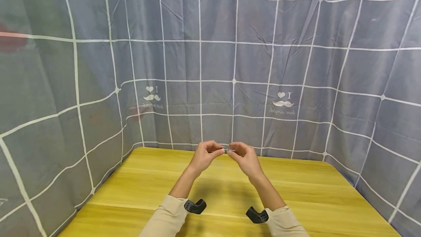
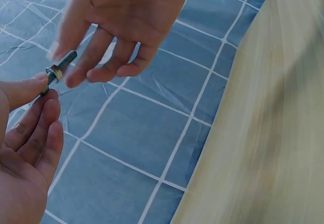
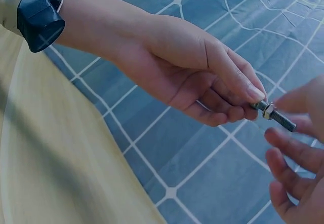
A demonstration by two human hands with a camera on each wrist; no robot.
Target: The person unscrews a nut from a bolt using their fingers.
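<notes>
A small metal bolt (image 2: 66,59) with a nut (image 3: 268,111) partway along its threaded shank is held up over the far edge of the table. My left hand (image 1: 202,159) pinches one end of it between thumb and fingers, and those fingertips hide that end. The threaded end points toward my right hand (image 1: 247,160). Both wrist views show the right thumb and forefinger spread around that end, apparently without gripping it. The right thumb is blurred, and the other right fingers are loosely bent.
Beneath both hands lies a yellow wood-grain table (image 1: 223,185). A grey curtain (image 1: 217,61) with white grid lines surrounds the table at the back and sides. Each sleeve cuff carries a black wrist device (image 1: 195,206).
</notes>
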